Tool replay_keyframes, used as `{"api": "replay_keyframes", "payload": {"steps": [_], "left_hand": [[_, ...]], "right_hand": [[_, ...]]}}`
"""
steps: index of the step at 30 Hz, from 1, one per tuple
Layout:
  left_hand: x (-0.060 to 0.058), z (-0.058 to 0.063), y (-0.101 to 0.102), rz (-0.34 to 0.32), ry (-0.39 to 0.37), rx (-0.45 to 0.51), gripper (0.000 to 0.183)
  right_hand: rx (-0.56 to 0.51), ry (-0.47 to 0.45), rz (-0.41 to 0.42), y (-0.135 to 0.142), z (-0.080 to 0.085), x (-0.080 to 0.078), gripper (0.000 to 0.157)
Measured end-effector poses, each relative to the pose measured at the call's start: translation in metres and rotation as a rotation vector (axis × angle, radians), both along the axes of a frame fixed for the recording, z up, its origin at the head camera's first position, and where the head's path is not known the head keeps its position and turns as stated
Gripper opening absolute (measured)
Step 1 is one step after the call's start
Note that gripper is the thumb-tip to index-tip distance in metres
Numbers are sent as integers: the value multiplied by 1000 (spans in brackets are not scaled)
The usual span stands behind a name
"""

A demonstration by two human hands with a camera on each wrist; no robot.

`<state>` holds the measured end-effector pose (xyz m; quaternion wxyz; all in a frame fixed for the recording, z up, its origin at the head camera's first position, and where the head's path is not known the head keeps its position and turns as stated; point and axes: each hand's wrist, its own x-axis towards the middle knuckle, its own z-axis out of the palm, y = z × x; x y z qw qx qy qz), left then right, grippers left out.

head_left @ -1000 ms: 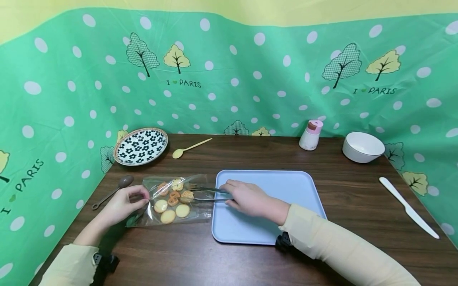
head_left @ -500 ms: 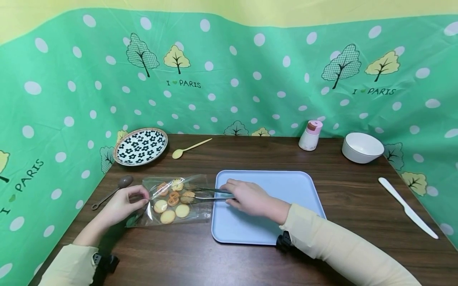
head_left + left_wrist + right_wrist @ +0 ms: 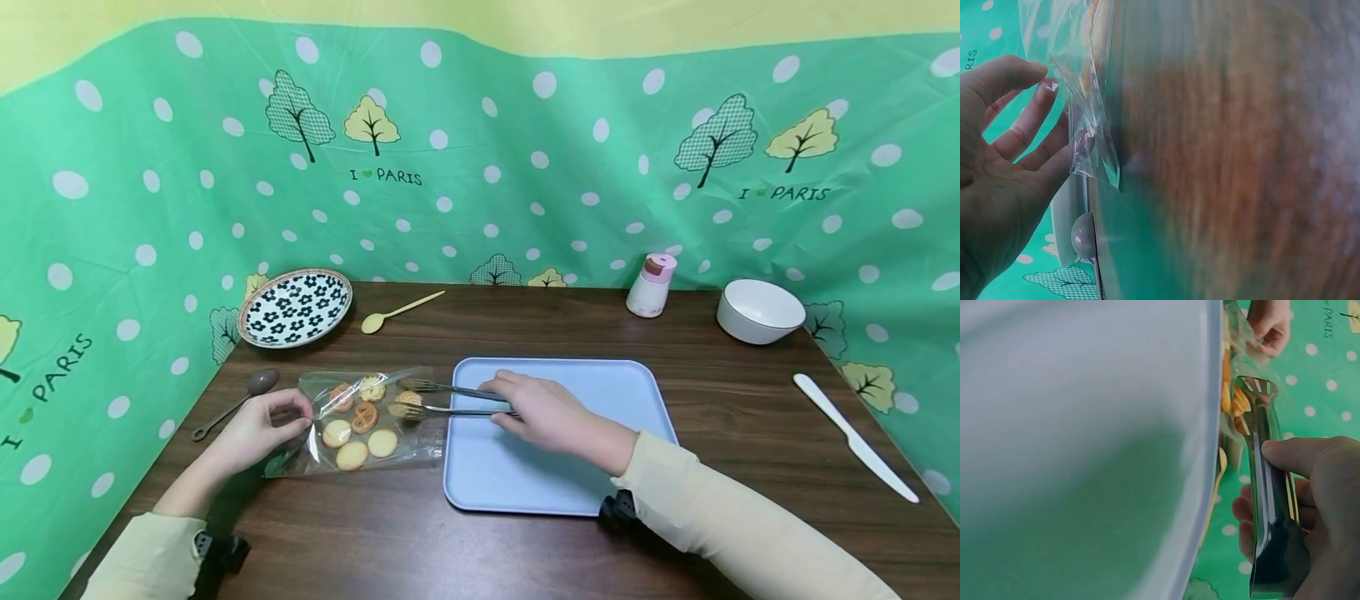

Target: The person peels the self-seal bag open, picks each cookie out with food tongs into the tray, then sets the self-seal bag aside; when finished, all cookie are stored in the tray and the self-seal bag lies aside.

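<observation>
By the left edge of the desk [image 3: 360, 533], the left hand [image 3: 258, 429] pinches the left end of a clear bag [image 3: 420, 451], probably soft and slippery. Inside, near its right end, a cookie [image 3: 408, 399] sits between the tips of the tongs [image 3: 468, 412]. It's likely light and crumbly: squeeze its sides gently. The right hand [image 3: 546, 412] grips the tongs above the blue tray [image 3: 495, 479].

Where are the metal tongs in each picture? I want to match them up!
Head: the metal tongs are just left of the middle, held by the right hand.
Left wrist: they are not in this picture.
Right wrist: the metal tongs are right of the middle, tips toward the top.
Shared landmark: the clear plastic cookie bag, left of the middle in the head view, upper left in left wrist, top right in right wrist.
</observation>
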<state>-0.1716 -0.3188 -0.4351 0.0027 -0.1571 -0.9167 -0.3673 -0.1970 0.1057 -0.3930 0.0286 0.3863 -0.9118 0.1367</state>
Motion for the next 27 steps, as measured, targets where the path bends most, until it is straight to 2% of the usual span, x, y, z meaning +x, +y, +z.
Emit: {"api": "replay_keyframes", "payload": {"steps": [7, 12, 21, 27], "left_hand": [[1, 0, 1, -6, 14, -4, 13], [1, 0, 0, 0, 28, -27, 12], [0, 0, 0, 14, 7, -22, 12], [0, -2, 0, 6, 9, -6, 11]], "right_hand": [[-14, 24, -46, 28, 13, 11, 39], [-28, 30, -104, 51, 16, 14, 40], [-16, 16, -179, 85, 6, 11, 39], [12, 5, -228, 96, -1, 8, 39]]}}
